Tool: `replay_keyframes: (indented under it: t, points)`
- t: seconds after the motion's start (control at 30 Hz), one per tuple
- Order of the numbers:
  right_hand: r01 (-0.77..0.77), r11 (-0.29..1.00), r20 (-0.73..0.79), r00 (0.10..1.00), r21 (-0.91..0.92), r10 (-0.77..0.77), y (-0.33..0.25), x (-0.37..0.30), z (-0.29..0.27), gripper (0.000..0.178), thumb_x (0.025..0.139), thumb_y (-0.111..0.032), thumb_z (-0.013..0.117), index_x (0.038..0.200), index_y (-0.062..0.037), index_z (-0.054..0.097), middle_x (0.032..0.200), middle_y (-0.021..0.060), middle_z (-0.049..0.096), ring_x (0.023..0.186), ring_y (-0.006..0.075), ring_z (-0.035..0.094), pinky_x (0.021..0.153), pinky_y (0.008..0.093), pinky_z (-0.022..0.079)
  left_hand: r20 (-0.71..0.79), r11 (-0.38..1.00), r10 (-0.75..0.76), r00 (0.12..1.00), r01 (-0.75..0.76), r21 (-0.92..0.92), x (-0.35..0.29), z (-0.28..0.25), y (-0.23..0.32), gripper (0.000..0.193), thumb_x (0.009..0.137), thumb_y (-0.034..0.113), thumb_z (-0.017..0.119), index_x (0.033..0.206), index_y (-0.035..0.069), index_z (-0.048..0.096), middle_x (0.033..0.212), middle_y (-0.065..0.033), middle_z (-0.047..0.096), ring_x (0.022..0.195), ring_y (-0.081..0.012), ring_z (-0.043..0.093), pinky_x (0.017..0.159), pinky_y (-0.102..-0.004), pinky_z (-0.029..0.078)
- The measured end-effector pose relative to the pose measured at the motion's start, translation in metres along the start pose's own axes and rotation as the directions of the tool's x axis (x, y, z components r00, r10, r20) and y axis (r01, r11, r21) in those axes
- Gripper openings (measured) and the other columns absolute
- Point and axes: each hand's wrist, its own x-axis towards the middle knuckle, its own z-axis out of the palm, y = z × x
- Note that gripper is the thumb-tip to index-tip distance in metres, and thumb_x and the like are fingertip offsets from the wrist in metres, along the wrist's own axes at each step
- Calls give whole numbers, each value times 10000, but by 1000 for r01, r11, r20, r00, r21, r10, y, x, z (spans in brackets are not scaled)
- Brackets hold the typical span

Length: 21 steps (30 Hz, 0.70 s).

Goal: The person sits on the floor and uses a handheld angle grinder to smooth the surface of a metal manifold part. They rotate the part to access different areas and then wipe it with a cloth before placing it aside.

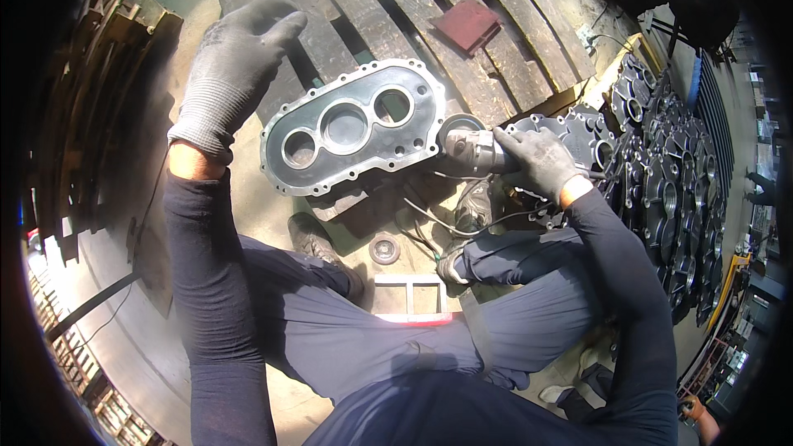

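A dark metal gearbox cover (334,163) with a bright bolt-holed rim and three round openings lies on the near edge of the wooden pallet. My right hand (541,163), in a grey glove, is wrapped round an angle grinder (477,151). The grinder's head and disc are beside the cover's right end; whether they touch, I cannot tell. My left hand (239,54), also gloved, is raised to the left of the cover, apart from it. Its fingers are bent, with thumb and fingers apart and nothing visible between them.
A dark red block (468,25) sits on the pallet (380,0). Many similar castings (661,190) are piled at right. Cables (462,231) run near my feet. A round disc (384,249) and a framed stool (409,285) are below. Stacked pallets (107,116) stand left; another person's hand (695,407) shows lower right.
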Motion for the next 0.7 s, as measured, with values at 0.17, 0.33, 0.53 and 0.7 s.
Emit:
replay_keyframes:
  t: [0.17,0.33,0.53,0.7]
  points:
    - [-177,980,67,983,87,171,0,2,-3,895,827,-351,919,1609,-158,528,1289,165,733,1174,368,728,1013,481,554,7,999,-41,999,41,-25,-2,-4,4,411,1112,359,711,1388,59,768,1141,-86,823,955,-143,751,890,-306,611]
    - [-366,685,77,907,629,414,3,5,-9,797,816,-428,906,1482,-56,674,1290,259,774,1191,442,751,1044,485,576,32,992,-55,998,58,-108,-4,-8,5,449,1109,404,689,1375,49,755,1223,-149,812,1061,-240,779,949,-365,606]
    - [-334,294,208,898,896,387,15,34,17,654,929,-445,857,1333,52,725,1078,158,804,955,197,745,878,375,601,27,993,-74,997,76,-90,-10,-13,6,459,1125,426,659,1372,49,747,1244,-172,812,1078,-274,797,960,-388,607]
    - [-395,155,320,875,905,365,1,41,6,519,991,-415,834,1273,13,750,949,85,766,791,140,708,707,322,576,30,991,-104,994,106,-82,-14,-19,0,447,1121,408,680,1383,53,750,1205,-142,817,1027,-224,782,932,-354,607]
